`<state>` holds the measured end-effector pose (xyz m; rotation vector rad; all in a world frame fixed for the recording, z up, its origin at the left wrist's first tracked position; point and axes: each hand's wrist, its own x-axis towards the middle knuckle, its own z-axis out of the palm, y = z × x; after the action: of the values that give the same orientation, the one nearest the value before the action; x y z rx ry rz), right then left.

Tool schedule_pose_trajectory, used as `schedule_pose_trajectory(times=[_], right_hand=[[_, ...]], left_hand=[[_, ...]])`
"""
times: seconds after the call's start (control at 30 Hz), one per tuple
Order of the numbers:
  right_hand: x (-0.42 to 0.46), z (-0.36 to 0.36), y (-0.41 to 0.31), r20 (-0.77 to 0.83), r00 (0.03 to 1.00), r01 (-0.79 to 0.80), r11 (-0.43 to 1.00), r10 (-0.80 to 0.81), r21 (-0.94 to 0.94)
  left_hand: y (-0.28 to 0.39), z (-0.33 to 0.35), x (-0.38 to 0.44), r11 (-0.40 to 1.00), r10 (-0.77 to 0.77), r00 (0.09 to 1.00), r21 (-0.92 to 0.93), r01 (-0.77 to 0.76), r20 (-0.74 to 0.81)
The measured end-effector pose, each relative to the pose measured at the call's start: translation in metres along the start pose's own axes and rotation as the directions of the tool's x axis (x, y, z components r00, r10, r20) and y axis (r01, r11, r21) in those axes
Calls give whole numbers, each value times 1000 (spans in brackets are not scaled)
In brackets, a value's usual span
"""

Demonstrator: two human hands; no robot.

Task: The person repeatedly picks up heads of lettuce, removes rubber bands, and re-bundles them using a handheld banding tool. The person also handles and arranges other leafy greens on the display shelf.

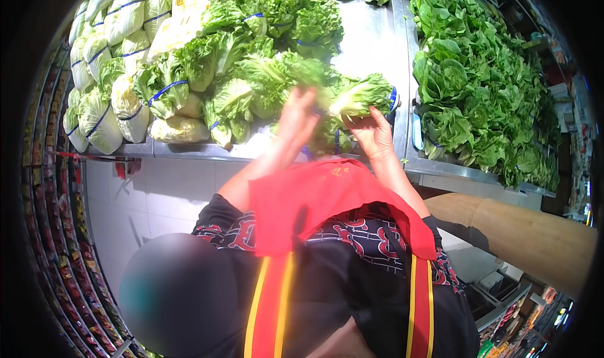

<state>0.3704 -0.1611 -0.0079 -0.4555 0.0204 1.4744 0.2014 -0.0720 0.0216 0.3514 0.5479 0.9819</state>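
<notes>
My right hand (373,131) holds a pale-based head of leafy lettuce (361,96) from below, its fingertips against the stalk side. Motion blurs my left hand (299,115), which is raised beside that head. Green leaves (309,72) blur at its fingertips, and whether it grips them cannot be told. Beneath and between both hands is more lettuce (332,138) with a blue band around it. A blue-and-white round object (394,98) sits just right of the held head, partly hidden. Heaped lettuce (231,96) lies left of my left hand on the metal display counter (368,37).
Banded napa cabbages (96,122) are stacked at the left, beside bagged pale vegetables (179,130). Across a metal divider (406,65), dark leafy greens (472,84) fill the right side. A light-blue object (417,130) lies along that divider. A tan column (514,230) stands at lower right.
</notes>
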Motion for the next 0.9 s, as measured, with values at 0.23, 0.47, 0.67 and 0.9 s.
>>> schedule_pose_trajectory(times=[0.23,0.47,0.67,0.9], right_hand=[[-5,3,-10,130,990,-43,999,47,-33],[2,-8,-7,97,991,-92,996,92,2],[-12,10,-4,115,983,-84,913,141,-399],[-13,9,-3,62,993,-54,873,96,-485]], left_hand=[[6,-34,10,-318,458,850,941,-115,259],[8,-1,-1,582,-115,976,809,-86,187],[-20,-24,3,540,88,944,781,-312,317],[-7,-12,0,293,154,832,779,-554,533]])
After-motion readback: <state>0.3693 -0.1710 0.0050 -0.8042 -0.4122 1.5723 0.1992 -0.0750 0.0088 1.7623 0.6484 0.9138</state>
